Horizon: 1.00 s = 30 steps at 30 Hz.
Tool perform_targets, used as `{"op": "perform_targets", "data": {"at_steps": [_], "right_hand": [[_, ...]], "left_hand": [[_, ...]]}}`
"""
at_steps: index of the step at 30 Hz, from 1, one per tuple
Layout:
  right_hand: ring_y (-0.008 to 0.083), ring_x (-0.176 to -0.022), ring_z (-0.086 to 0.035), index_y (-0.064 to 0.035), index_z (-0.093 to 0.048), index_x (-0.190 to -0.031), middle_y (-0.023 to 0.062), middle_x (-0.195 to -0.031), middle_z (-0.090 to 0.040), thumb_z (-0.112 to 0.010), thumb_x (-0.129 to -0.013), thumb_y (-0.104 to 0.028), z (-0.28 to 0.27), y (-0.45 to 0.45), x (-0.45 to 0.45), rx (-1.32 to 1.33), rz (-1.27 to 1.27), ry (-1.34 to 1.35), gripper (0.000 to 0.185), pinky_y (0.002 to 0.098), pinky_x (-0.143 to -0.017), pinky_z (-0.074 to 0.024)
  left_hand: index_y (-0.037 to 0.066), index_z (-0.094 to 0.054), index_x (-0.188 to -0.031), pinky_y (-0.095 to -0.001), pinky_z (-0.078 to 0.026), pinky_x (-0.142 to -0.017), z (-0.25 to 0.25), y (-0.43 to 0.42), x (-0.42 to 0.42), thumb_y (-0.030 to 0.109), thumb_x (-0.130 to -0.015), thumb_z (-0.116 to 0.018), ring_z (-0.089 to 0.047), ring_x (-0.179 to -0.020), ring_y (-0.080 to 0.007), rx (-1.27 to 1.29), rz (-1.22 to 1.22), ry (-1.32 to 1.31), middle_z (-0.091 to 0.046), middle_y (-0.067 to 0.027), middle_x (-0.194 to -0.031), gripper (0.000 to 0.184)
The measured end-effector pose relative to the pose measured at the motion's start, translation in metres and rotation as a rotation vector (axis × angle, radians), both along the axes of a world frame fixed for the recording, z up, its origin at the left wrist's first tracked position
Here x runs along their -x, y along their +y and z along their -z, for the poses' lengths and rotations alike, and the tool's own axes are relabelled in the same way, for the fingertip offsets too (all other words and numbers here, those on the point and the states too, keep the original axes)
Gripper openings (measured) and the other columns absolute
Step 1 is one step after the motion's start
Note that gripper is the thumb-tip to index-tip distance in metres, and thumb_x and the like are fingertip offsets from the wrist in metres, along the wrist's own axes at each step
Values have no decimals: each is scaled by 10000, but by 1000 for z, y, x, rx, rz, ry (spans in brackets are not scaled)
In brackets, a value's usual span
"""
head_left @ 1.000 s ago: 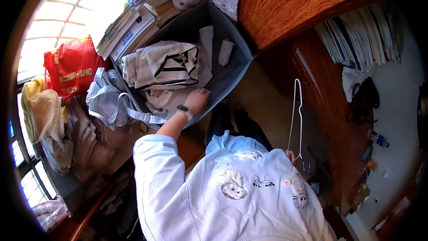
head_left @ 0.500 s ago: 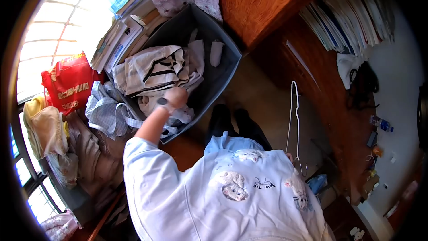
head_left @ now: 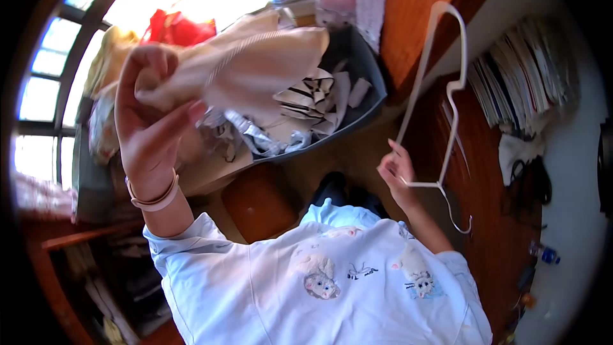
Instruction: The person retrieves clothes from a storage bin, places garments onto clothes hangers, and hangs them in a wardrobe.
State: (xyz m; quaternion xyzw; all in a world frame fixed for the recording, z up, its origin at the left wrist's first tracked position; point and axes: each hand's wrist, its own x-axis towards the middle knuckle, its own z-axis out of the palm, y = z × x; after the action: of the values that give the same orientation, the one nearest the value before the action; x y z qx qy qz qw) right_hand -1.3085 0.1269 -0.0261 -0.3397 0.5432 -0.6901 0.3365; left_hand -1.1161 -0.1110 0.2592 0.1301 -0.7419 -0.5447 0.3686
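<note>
My left hand (head_left: pixel 145 112) is raised at the left, fingers closed on a cream garment (head_left: pixel 255 67). Blurred by motion, the cloth hangs across the grey fabric storage bin (head_left: pixel 367 57), so its kind is unclear. Inside the bin lie a cream-and-black striped garment (head_left: pixel 310 96) and other light clothes. On the other side, my right hand (head_left: pixel 397 169) grips the bottom bar of a white clothes hanger (head_left: pixel 454 96), whose hook points down toward me.
Behind the bin are a bright window (head_left: pixel 41 102) and a red bag (head_left: pixel 179 29). A brown stool (head_left: pixel 258 201) stands near my feet. To the right are a wooden desk (head_left: pixel 476 217) and a row of books or papers (head_left: pixel 520 73).
My left hand has come up out of the bin with the cream garment. My right hand has lifted the hanger into fuller view, and my view has shifted.
</note>
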Motion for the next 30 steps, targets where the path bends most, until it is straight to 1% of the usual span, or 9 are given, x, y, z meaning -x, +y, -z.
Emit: {"op": "perform_targets", "data": {"at_steps": [4,9,11,16,19,23,24,26,30], "right_hand": [[73,-751,-484,-47,-442,-1209,5,-838,-497,-674,-720,-39,-65,-93,-36,330,-320,-15,542,224,-716,-416],[57,-670,-472,-28,-545,-1003,-18,-781,-521,-627,-767,-54,-125,-144,-102,304,-447,-57,251,202,-623,-401],[49,-628,-478,-15,-575,-847,-20,-699,-530,-538,-834,-66,-127,-153,-104,228,-418,-38,64,183,-588,-401],[91,-626,-499,-26,-514,-900,18,-702,-516,-521,-837,-66,-175,-149,-144,318,-587,-242,75,225,-617,-423],[102,-663,-523,-51,-481,-961,34,-757,-533,-559,-788,-32,-161,-110,-224,307,-824,-418,190,223,-604,-425],[69,-705,-472,-87,-400,-984,92,-1098,-499,-645,-707,37,-120,-59,-342,376,-973,-376,390,199,-684,-392],[66,-685,-454,-86,-394,-990,102,-1168,-458,-664,-690,33,-115,-55,-366,354,-947,-302,420,197,-681,-388],[61,-648,-421,-79,-391,-982,114,-1278,-387,-695,-659,27,-113,-54,-408,290,-947,-238,457,194,-656,-381],[53,-693,-460,-86,-410,-964,40,-989,-497,-628,-711,49,-130,-52,-484,295,-1017,-308,360,182,-606,-387]], "left_hand": [[-12,-421,-1110,-275,-484,-811,-15,35,-29,-112,-772,-521,-542,-944,-157,-15,-47,97,-510,-85,-997,366],[-22,-526,-980,-223,-492,-644,-22,70,-70,13,-824,-549,-577,-688,-83,-54,-283,76,-600,-61,-859,162],[-9,-586,-867,-202,-440,-517,-23,74,-108,17,-800,-582,-547,-583,-31,527,-799,-402,-609,-17,-705,72],[44,-560,-673,-338,-406,-452,-5,83,-201,206,-782,-607,-534,-530,-318,953,-1103,-634,-522,-143,-551,201],[36,-558,-675,-355,-425,-482,-5,104,-240,177,-767,-610,-560,-562,-317,784,-1180,-631,-545,-139,-563,177],[-17,-562,-711,-289,-404,-469,-15,142,-308,132,-759,-606,-532,-467,-207,544,-1145,-450,-549,-137,-555,162],[-23,-579,-766,-163,-348,-477,-21,155,-328,115,-803,-610,-451,-569,3,404,-1101,-498,-556,18,-624,146],[-16,-585,-772,-160,-359,-491,-31,183,-365,119,-802,-614,-459,-574,-1,389,-1090,-529,-558,13,-626,141],[0,-597,-786,-165,-395,-541,-41,222,-438,137,-781,-641,-495,-606,-28,401,-1048,-612,-566,-4,-645,144]]}}
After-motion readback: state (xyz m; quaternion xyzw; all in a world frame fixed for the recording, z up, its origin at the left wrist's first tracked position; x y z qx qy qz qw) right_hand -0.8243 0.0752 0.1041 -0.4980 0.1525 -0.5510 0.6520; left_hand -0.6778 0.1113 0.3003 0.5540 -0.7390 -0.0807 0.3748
